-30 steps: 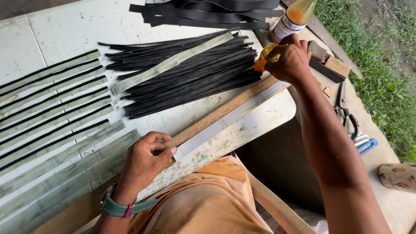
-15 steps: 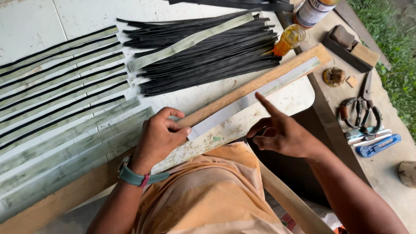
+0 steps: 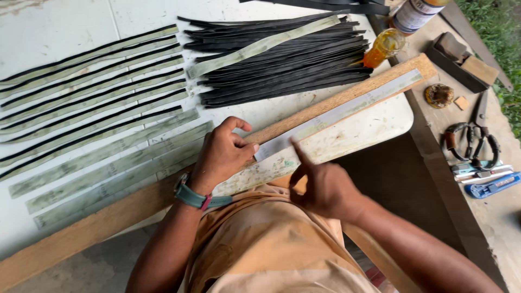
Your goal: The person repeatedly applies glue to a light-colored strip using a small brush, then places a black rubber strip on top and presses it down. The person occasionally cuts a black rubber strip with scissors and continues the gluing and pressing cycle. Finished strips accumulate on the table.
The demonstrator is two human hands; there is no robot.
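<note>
I see a long pale grey strip (image 3: 347, 108), flat and slightly mottled, lying along a long light-brown wooden board (image 3: 325, 106) that runs diagonally near the edge of the white table (image 3: 374, 122). My left hand (image 3: 222, 154) presses down on the strip's near end, fingers curled together over it, not gripping. My right hand (image 3: 320, 187) is loosely closed with the index finger stretched out, its tip touching the strip just beside the left hand. A pile of black strips (image 3: 282, 59) lies beyond the board.
</note>
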